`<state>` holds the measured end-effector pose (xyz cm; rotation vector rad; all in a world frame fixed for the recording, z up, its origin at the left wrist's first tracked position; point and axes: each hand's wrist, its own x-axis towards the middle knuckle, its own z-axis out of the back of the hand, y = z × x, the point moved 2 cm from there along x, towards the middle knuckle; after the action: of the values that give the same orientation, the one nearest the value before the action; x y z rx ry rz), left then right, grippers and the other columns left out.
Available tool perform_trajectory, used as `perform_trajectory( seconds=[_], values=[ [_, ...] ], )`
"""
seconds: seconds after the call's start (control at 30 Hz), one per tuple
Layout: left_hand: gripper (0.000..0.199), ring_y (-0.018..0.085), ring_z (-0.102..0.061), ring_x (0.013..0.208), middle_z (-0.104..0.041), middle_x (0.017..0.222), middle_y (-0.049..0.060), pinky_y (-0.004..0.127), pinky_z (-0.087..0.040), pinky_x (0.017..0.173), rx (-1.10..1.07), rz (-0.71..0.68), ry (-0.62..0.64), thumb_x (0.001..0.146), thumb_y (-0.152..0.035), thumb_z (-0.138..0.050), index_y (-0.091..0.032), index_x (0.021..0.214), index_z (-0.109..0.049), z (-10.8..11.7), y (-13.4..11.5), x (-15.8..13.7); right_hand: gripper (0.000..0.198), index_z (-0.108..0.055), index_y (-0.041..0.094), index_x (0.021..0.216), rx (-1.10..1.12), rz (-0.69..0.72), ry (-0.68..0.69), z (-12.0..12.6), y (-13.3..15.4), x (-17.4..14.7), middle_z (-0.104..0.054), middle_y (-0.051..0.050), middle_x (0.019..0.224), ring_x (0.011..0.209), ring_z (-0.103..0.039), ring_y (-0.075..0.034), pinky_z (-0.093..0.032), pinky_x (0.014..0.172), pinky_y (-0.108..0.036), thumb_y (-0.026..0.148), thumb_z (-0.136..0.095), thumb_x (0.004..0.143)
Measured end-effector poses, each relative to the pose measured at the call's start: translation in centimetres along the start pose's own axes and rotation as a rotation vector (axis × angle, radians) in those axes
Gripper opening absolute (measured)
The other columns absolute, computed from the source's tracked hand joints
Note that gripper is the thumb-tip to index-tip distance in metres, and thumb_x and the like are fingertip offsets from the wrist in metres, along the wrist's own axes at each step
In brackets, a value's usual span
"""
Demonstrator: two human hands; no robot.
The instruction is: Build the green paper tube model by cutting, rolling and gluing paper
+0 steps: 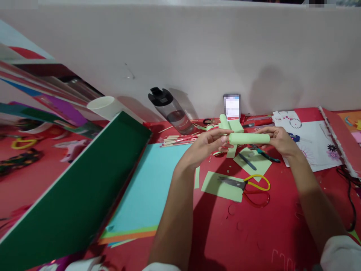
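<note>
A pale green paper roll (249,138) lies level between my hands, above the red table. My left hand (210,143) is closed on its left end, thumb and fingers pinching there. At the right end, my right hand (280,140) has its fingers closed round the tube. Beyond the roll stands a pale green paper piece (235,125) with another small roll against it. Below my hands, scissors (245,184) with one yellow and one red handle rest partly on a green paper strip (210,184). A grey blade-like tool (247,162) and teal-handled pliers (267,155) lie near another green sheet (261,171).
A phone (232,107) leans on the white wall, with a water bottle (172,113) to its left. A dark green board (84,188) slants up at left beside stacked coloured paper (152,188). Printed white sheets (310,139) and a red cutter (262,122) lie at right.
</note>
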<state>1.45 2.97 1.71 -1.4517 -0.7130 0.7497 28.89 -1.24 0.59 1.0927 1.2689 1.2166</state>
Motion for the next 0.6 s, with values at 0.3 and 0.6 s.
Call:
perform_trajectory(
  seconds=[0.3, 0.6],
  values=[
    [0.024, 0.013, -0.068, 0.071, -0.075, 0.084, 0.004, 0.024, -0.053, 0.064, 0.036, 0.052, 0.003, 0.093, -0.037, -0.072, -0.016, 0.103, -0.077, -1.2, -0.5, -0.1, 0.034, -0.084, 0.02, 0.099, 0.005, 0.019, 0.031, 0.3, -0.9, 0.2, -0.081, -0.006, 0.088, 0.068, -0.075, -0.017, -0.064, 0.062, -0.03, 0.031, -0.092, 0.068],
    [0.015, 0.012, -0.067, 0.067, -0.075, 0.076, 0.004, 0.024, -0.055, 0.063, 0.133, 0.098, -0.007, 0.09, -0.029, -0.07, -0.016, 0.082, -0.072, -1.4, -0.1, 0.4, 0.034, -0.084, 0.022, 0.098, -0.045, 0.075, 0.044, 0.2, -0.4, 0.2, -0.082, -0.006, 0.091, 0.081, -0.078, -0.023, -0.067, 0.076, -0.04, 0.035, -0.093, 0.068]
  ],
)
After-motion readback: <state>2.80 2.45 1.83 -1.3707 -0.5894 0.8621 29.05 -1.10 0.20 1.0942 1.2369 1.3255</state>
